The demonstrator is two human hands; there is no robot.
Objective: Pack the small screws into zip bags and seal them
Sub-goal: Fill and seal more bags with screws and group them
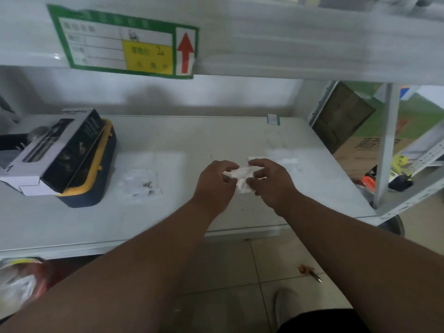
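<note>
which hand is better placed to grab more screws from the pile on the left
Left. The left hand is nearer the screw pile; the right hand would cross over. Both pinch the small bag.

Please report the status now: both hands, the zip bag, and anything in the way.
Left hand and right hand both pinch one small zip bag above the table. Seal state unclear, image blurred. Loose screws lie left. Nothing blocks.

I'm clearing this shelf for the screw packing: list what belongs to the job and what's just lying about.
Job: zip bag held between left hand and right hand; screws on clear bags; spare bags.

Lying about: boxed cutlery; yellow-rimmed case; shelf label.
</note>
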